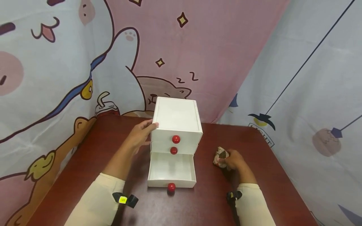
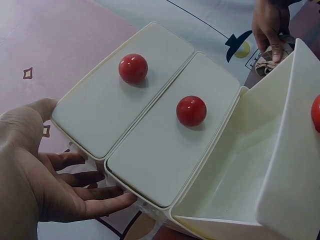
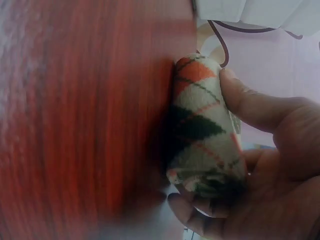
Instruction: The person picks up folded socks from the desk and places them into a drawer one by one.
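Note:
A small white drawer cabinet with red ball knobs stands on the table, its bottom drawer pulled out with nothing inside. My left hand rests against the cabinet's left side. Its thumb touches the top edge, and in the left wrist view the other fingers extend loosely along the side. To the right of the cabinet, my right hand grips a rolled-up argyle sock between thumb and fingers. The sock is cream with green and orange diamonds and lies right at the tabletop.
The dark red-brown table extends around the cabinet on all sides. Behind it hangs a pink and white cloth printed with cartoon animals. The upper two drawers, with red knobs, are closed.

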`<action>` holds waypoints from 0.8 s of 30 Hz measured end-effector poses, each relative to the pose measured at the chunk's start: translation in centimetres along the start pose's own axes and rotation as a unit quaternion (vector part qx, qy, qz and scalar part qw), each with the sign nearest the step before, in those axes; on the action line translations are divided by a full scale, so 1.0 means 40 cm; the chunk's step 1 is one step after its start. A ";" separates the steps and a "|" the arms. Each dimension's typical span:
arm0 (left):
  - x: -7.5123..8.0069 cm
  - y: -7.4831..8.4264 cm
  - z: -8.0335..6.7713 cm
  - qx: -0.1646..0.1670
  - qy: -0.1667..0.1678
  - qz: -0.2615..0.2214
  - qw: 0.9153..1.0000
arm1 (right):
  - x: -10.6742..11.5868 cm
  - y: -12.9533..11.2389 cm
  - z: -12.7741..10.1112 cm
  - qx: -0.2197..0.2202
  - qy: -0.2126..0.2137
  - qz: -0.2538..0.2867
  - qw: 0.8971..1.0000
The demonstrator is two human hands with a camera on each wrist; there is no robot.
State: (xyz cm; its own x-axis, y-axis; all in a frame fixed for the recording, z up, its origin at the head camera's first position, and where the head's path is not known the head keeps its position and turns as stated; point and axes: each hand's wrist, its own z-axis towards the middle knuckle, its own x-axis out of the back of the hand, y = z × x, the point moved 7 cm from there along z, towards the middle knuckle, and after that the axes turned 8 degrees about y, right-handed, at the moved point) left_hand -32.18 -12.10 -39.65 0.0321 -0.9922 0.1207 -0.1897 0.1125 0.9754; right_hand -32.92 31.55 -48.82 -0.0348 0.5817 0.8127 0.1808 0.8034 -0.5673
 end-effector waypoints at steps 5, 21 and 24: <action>0.000 -0.001 -0.002 -0.007 -0.001 -0.002 1.000 | -0.006 -0.006 0.005 0.021 0.006 -0.018 1.000; -0.002 0.003 -0.001 -0.006 -0.005 0.000 1.000 | 0.009 -0.023 -0.025 0.022 -0.018 -0.027 0.999; -0.001 0.002 0.001 -0.004 -0.006 -0.005 1.000 | 0.015 -0.031 -0.031 0.023 -0.011 -0.016 1.000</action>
State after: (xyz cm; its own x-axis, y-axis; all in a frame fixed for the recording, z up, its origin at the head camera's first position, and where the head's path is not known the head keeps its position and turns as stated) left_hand -32.25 -12.04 -39.57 0.0227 -0.9937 0.1094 -0.1810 0.1036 0.9780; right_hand -31.92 30.75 -47.44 -0.0617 0.5581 0.8275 0.1330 0.8263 -0.5473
